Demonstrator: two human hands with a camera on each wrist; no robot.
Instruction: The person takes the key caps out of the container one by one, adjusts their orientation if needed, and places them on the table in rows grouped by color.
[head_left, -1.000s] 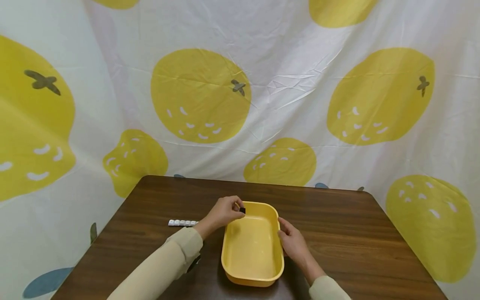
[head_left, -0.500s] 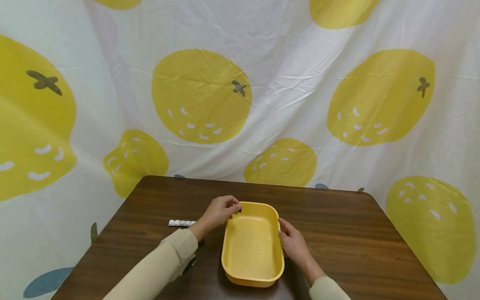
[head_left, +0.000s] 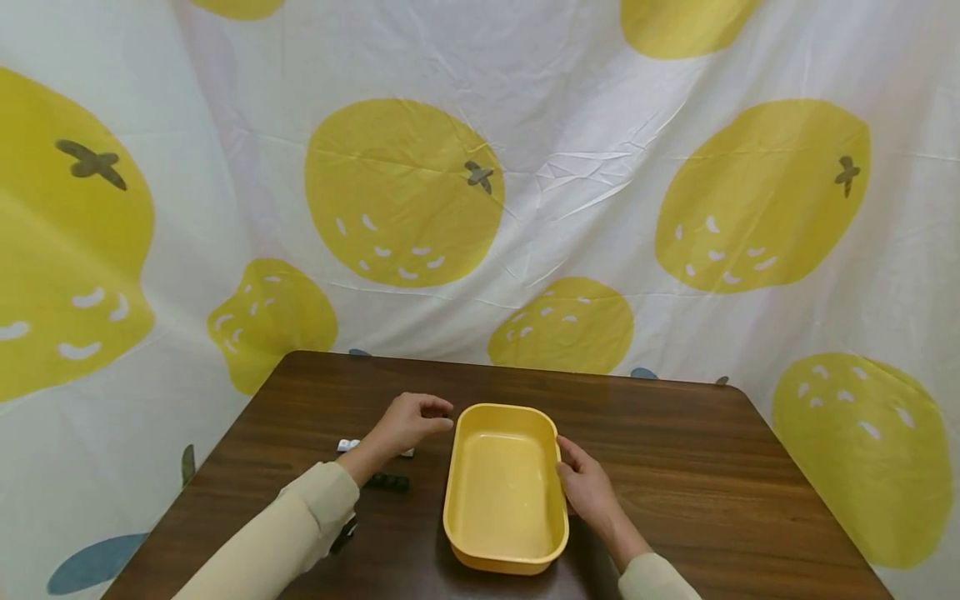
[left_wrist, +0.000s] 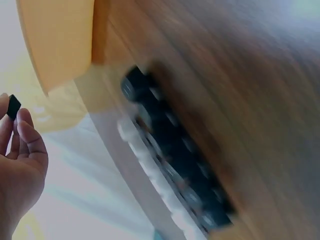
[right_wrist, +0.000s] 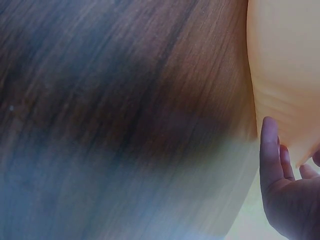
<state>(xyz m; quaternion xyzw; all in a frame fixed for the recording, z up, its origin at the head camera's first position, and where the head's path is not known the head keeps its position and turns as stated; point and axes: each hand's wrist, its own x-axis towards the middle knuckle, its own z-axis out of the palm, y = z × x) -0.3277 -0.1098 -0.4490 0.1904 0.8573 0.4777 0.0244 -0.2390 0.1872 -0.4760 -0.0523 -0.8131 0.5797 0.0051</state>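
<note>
Between thumb and fingertips, my left hand (head_left: 405,423) pinches a small black keycap (left_wrist: 14,107), clearest in the left wrist view. This hand is in the air just left of the yellow tray (head_left: 504,493), apart from its rim. My right hand (head_left: 591,483) grips the tray's right wall, with fingers along the outside and the thumb at the rim. Under my left forearm lie a row of white keycaps (head_left: 348,446) and, nearer to me, a row of black keycaps (head_left: 392,482). Both rows are partly hidden in the head view; the left wrist view shows them blurred.
Everything stands on a dark brown wooden table (head_left: 675,467). A white cloth printed with lemons (head_left: 570,208) hangs behind the table's far edge and at its sides. The tray's walls stand up between my two hands.
My left hand has moved left with the black keycap, from over the tray to outside its left wall. More of the black keycap row shows. My right hand and the tray have stayed put.
</note>
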